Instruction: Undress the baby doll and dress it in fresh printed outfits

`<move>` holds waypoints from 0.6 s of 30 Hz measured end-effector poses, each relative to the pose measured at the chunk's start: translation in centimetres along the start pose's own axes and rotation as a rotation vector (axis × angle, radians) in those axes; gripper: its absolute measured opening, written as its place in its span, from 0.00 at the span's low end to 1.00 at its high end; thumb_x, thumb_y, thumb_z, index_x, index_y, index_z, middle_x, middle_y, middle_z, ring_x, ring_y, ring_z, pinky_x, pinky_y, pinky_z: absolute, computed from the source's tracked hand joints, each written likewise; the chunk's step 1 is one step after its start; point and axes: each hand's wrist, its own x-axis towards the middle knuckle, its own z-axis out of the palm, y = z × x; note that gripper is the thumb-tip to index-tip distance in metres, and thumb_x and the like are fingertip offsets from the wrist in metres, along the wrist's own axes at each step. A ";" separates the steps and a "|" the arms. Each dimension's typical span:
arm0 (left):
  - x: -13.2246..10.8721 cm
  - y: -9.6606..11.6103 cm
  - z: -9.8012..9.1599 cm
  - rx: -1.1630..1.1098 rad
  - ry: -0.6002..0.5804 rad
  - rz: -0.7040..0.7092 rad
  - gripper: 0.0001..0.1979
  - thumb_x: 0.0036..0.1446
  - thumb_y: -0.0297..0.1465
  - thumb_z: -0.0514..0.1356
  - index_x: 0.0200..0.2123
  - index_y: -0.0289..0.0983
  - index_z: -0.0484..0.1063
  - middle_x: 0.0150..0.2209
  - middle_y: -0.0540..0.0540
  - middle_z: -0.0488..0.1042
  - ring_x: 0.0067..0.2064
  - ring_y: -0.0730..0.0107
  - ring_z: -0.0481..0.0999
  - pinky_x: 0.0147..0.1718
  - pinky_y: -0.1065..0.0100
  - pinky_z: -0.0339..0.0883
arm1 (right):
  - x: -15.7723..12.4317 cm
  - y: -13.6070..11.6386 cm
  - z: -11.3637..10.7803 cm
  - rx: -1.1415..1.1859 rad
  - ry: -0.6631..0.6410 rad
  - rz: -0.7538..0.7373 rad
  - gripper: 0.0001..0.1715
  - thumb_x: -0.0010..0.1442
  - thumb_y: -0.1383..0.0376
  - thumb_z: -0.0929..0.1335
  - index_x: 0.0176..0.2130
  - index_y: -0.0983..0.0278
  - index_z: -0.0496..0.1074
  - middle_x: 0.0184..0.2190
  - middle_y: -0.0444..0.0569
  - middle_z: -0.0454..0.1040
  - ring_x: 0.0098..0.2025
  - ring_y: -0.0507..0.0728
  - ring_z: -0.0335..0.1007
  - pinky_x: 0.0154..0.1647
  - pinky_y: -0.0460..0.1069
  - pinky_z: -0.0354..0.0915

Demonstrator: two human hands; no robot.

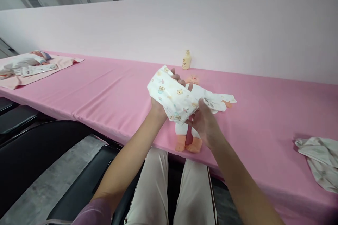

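Note:
A folded white baby cloth (pixel 174 95) with small bear prints is held up over the table; I cannot tell if it is a garment. My left hand (pixel 179 78) is closed around it from behind, with the fingertips showing past its upper edge and the palm hidden. My right hand (pixel 206 121) grips its lower right corner between thumb and fingers. Beneath lies a baby doll (pixel 216 100) on its back in white clothes, feet towards me. The cloth and my hands cover much of the doll's middle.
A pump bottle (pixel 186 60) stands against the wall beyond the doll's head. The pink table (pixel 113 81) bears a crumpled pale cloth (pixel 320 158) at right. At far left, another clothed doll (pixel 29 61) lies on a pink towel (pixel 63 64). Black chairs (pixel 39 140) line the front edge.

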 end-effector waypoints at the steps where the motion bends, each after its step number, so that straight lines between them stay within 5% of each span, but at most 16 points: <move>1: 0.0 -0.3 -0.1 -0.013 0.000 -0.016 0.32 0.70 0.59 0.53 0.65 0.48 0.75 0.61 0.40 0.82 0.75 0.41 0.71 0.76 0.37 0.61 | 0.3 0.3 0.6 -0.007 0.014 0.011 0.35 0.62 0.41 0.78 0.61 0.53 0.79 0.63 0.50 0.82 0.63 0.66 0.80 0.54 0.56 0.82; 6: -0.3 -0.5 -3.0 -0.090 -0.039 -0.151 0.29 0.68 0.56 0.58 0.61 0.45 0.79 0.62 0.39 0.82 0.74 0.38 0.72 0.72 0.36 0.68 | 2.5 2.4 1.7 -0.071 0.112 0.158 0.30 0.55 0.51 0.84 0.53 0.60 0.85 0.55 0.53 0.86 0.57 0.65 0.84 0.53 0.54 0.82; 13: -4.5 2.8 -16.8 0.321 -0.182 -0.589 0.27 0.60 0.41 0.76 0.61 0.41 0.82 0.64 0.38 0.82 0.71 0.40 0.75 0.73 0.42 0.67 | 7.7 3.9 1.7 -0.468 -0.030 0.233 0.24 0.50 0.54 0.85 0.44 0.60 0.85 0.48 0.53 0.88 0.51 0.67 0.85 0.49 0.57 0.80; 16: -5.8 5.2 -21.8 0.334 -0.294 -0.612 0.40 0.50 0.35 0.82 0.67 0.44 0.78 0.68 0.39 0.79 0.72 0.39 0.75 0.75 0.42 0.65 | 11.2 4.9 3.5 -0.680 -0.156 0.245 0.26 0.50 0.55 0.85 0.45 0.62 0.83 0.47 0.53 0.88 0.49 0.65 0.85 0.48 0.54 0.78; 18: -5.7 6.4 -23.9 0.307 -0.203 -0.617 0.42 0.48 0.43 0.83 0.65 0.44 0.78 0.67 0.38 0.80 0.71 0.37 0.76 0.72 0.43 0.69 | 13.8 5.7 5.7 -0.788 -0.217 0.258 0.26 0.51 0.57 0.85 0.46 0.63 0.82 0.46 0.53 0.88 0.47 0.62 0.84 0.45 0.51 0.76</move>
